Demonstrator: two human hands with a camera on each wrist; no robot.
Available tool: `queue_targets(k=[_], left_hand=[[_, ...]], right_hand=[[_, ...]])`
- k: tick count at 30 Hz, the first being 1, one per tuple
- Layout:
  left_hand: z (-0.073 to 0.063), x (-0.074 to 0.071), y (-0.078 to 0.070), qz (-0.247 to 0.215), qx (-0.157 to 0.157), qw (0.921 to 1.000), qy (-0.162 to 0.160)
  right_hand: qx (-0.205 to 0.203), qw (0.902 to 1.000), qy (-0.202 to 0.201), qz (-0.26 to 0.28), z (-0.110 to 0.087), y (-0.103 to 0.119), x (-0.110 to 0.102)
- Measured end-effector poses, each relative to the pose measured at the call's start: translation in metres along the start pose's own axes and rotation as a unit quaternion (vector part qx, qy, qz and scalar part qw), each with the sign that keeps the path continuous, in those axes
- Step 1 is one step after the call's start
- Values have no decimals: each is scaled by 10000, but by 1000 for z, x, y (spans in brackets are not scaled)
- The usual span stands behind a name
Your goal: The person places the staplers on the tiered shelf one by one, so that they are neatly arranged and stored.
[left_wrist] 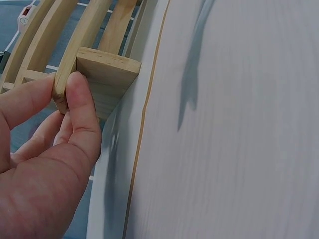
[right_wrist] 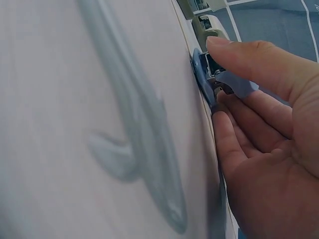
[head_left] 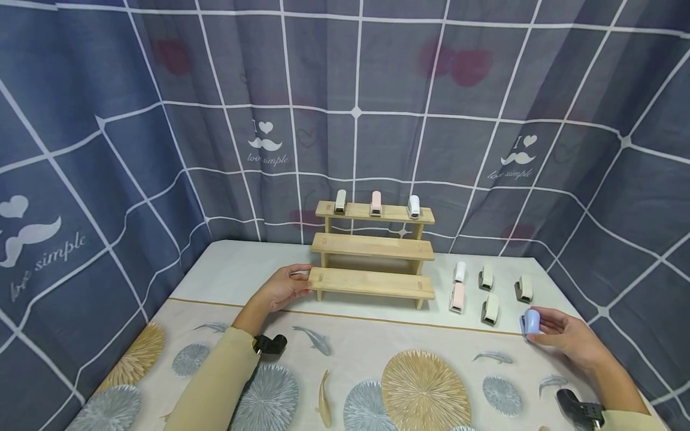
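A three-step wooden display rack [head_left: 372, 281] stands at the back of the table. My left hand [head_left: 286, 287] pinches the left end of its lowest board between thumb and fingers, as the left wrist view [left_wrist: 65, 144] of that hand also shows. At the right, my right hand [head_left: 571, 335] holds a small blue stapler [head_left: 530, 322], thumb on one side and fingers on the other. Part of the blue stapler [right_wrist: 239, 83] is hidden by the thumb in the right wrist view. On the top board sit a cream stapler [head_left: 341, 201], a pink stapler [head_left: 376, 203] and a white stapler [head_left: 413, 206].
Right of the rack, a white stapler [head_left: 459, 272], a pink stapler [head_left: 457, 297] and several cream staplers [head_left: 490, 309] stand on the white tabletop. A patterned cloth [head_left: 334, 383] covers the table's front. Dark checked curtains [head_left: 323, 137] hang behind and at both sides.
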State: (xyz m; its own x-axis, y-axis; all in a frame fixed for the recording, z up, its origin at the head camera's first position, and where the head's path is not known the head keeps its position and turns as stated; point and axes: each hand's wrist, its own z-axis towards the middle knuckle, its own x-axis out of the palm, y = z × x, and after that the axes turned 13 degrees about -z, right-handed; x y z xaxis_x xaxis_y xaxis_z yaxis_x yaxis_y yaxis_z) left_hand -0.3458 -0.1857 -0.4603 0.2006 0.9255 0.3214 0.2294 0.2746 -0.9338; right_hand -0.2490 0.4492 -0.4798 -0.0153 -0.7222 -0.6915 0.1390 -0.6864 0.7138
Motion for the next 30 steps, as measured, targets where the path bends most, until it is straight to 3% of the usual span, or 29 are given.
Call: queue_targets(k=[30], left_hand=[[1,1,-1,93,-85,9999,-56]], right_hand=[[178,9993,-71,-323,-4,8,4]])
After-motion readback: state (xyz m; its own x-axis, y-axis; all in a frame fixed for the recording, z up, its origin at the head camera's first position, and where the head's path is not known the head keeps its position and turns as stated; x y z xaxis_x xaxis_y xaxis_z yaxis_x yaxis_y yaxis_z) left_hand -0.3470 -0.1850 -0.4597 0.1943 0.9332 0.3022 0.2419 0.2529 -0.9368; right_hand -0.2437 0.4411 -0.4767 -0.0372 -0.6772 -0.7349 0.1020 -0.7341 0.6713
